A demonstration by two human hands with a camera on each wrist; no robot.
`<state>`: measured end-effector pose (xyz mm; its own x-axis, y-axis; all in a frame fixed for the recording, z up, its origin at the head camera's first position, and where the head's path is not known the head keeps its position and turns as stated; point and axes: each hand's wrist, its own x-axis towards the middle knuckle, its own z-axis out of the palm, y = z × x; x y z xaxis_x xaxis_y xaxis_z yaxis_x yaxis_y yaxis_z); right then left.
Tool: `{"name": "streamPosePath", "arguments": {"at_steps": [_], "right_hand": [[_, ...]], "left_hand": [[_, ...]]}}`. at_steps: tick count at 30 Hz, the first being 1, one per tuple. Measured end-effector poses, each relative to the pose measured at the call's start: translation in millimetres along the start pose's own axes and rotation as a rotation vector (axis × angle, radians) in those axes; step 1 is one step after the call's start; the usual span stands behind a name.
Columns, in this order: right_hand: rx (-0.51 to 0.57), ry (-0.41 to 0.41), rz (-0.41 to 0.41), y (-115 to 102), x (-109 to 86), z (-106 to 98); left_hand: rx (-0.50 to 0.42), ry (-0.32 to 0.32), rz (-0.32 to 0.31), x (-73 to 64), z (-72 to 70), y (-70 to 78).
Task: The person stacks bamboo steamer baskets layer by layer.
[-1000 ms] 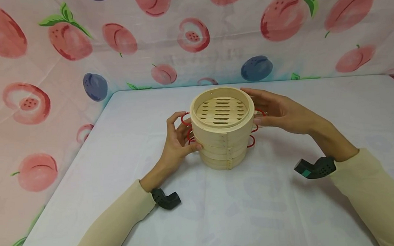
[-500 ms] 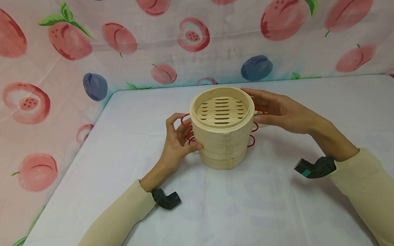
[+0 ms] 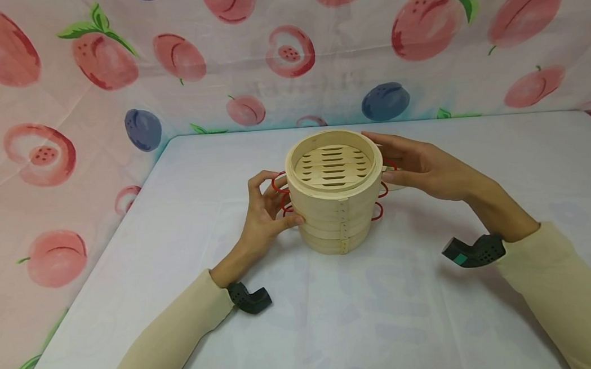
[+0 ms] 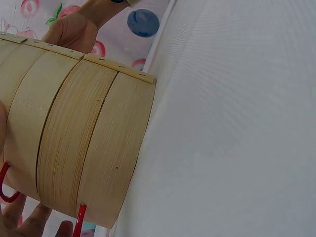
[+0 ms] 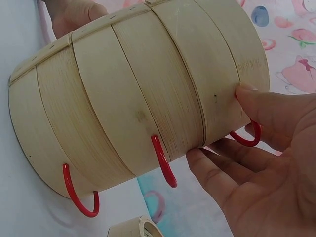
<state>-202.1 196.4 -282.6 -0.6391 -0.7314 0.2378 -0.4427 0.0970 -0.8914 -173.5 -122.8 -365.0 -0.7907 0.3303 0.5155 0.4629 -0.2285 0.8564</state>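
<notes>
nearest, at the lower left and lower right of the head view, lie two beige sleeves (image 3: 172,333), and at each cuff sits a black wrist device (image 3: 250,299). between them spreads the table (image 3: 334,317), covered with a smooth white cloth, with faint marks and soft shadows on it. a little left of the centre, the left hand (image 3: 264,212) grips the side of the bamboo steamer (image 3: 327,211), thumb on the front wall, fingers bent near the red handles (image 5: 164,163); some fingertips are hidden. the steamer stands upright on the table in the middle of the frame, its tiers stacked, its slotted floor (image 3: 332,165) visible from above. at its upper right, the right hand (image 3: 421,168) holds the top tier between thumb and fingers. behind, partly covered, is a small pale wooden thing (image 5: 124,229). farthest, a pink backdrop (image 3: 338,46), printed with peaches and blue plums, fills the top and the left of the frame.
</notes>
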Motion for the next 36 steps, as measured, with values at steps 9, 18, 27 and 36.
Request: {"name": "streamPosePath", "arguments": {"at_steps": [9, 18, 27, 36], "right_hand": [[0.001, 0.000, 0.007, 0.5, -0.9, -0.5], [0.009, -0.016, -0.020, 0.2, -0.7, -0.4], [0.007, -0.019, -0.033, 0.2, -0.5, -0.4], [0.009, -0.013, -0.034, -0.5, -0.3, 0.3]], "left_hand": [[0.048, 0.015, 0.033, 0.4, 0.9, 1.0], [0.084, 0.038, 0.050, 1.1, 2.1, 2.4], [0.067, 0.043, 0.063, 1.3, 2.2, 1.4], [0.070, 0.041, 0.069, 1.1, 2.4, 1.5]]}}
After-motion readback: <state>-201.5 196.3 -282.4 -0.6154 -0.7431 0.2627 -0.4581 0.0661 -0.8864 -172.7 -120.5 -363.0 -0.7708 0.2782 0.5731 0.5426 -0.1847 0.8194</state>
